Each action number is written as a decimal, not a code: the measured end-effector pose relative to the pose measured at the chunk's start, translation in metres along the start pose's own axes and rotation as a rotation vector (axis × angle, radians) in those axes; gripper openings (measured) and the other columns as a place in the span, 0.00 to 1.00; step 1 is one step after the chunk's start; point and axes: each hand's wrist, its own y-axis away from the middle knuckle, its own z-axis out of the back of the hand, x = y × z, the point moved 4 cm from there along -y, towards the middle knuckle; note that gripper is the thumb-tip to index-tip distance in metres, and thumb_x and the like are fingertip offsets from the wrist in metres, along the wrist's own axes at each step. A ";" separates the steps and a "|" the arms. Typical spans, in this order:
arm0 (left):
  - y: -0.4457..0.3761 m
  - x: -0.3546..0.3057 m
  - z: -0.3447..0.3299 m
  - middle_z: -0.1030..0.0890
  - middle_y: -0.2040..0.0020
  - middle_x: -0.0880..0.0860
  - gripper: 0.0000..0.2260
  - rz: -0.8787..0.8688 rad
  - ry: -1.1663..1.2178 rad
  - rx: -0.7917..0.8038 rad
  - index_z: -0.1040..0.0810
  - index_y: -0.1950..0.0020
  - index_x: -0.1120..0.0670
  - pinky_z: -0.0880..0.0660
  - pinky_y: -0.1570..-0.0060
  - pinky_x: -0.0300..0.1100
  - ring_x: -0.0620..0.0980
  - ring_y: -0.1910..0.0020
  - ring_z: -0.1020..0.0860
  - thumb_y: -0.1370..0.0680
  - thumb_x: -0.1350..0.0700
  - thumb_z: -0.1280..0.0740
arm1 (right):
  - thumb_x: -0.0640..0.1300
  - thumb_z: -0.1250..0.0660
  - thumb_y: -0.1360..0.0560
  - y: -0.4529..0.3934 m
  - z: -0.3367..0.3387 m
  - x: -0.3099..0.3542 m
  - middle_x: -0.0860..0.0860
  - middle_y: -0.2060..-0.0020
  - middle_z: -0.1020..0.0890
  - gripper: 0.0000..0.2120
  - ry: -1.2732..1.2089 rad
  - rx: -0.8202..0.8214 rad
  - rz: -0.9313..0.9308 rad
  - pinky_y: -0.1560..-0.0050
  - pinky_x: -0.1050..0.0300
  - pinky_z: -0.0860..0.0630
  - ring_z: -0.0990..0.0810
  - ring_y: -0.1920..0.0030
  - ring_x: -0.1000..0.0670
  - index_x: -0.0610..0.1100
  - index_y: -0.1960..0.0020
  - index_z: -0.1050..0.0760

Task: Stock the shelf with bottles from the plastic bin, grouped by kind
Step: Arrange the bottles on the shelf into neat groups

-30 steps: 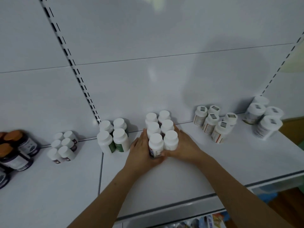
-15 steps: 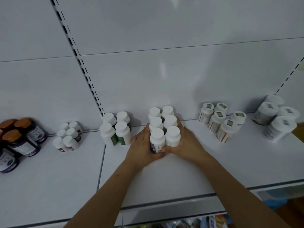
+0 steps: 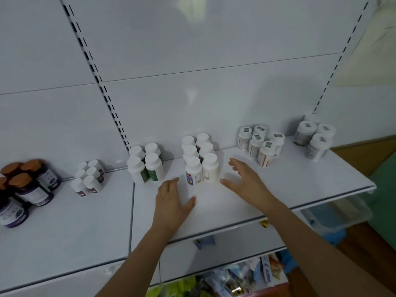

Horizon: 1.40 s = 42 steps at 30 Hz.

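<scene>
Nothing was held by either hand. The left hand (image 3: pixel 171 202) was spread flat with fingers straight, low over the shelf (image 3: pixel 214 213) just in front and to the left of the white bottles (image 3: pixel 200 159). The right hand (image 3: pixel 246 179) was opened wide to their right, fingers relaxed and apart from them. Those six bottles were stood upright in two rows running back to the wall. To their left a group of green-labelled bottles (image 3: pixel 145 166) was seen, then small bottles (image 3: pixel 89 177) and orange-capped jars (image 3: pixel 23 187). To the right, two more groups (image 3: pixel 260 144) (image 3: pixel 312 138) were stood. A clear plastic bin (image 3: pixel 342 213) was visible below the shelf's right end.
</scene>
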 end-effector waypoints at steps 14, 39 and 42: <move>0.045 -0.127 -0.037 0.24 0.59 0.45 0.07 -0.188 0.401 0.189 0.25 0.47 0.46 0.24 0.57 0.44 0.43 0.59 0.25 0.23 0.49 0.32 | 0.51 0.34 0.21 0.088 0.121 -0.007 0.54 0.38 0.23 0.21 0.025 -0.331 -0.003 0.39 0.60 0.27 0.24 0.41 0.56 0.47 0.30 0.30; -0.113 -0.201 -0.146 0.32 0.28 0.42 0.45 -0.026 0.054 0.081 0.45 0.23 0.46 0.48 0.25 0.56 0.44 0.28 0.34 0.35 0.33 0.31 | 0.45 0.41 0.18 -0.088 0.108 -0.133 0.44 0.28 0.30 0.38 -0.076 0.120 0.058 0.33 0.50 0.30 0.27 0.32 0.41 0.46 0.21 0.66; -0.113 -0.199 -0.142 0.33 0.29 0.39 0.44 -0.017 0.084 0.095 0.43 0.24 0.44 0.49 0.25 0.56 0.42 0.27 0.36 0.36 0.36 0.31 | 0.46 0.41 0.18 -0.095 0.105 -0.134 0.43 0.28 0.29 0.37 0.009 0.124 0.143 0.32 0.42 0.32 0.27 0.34 0.39 0.42 0.20 0.61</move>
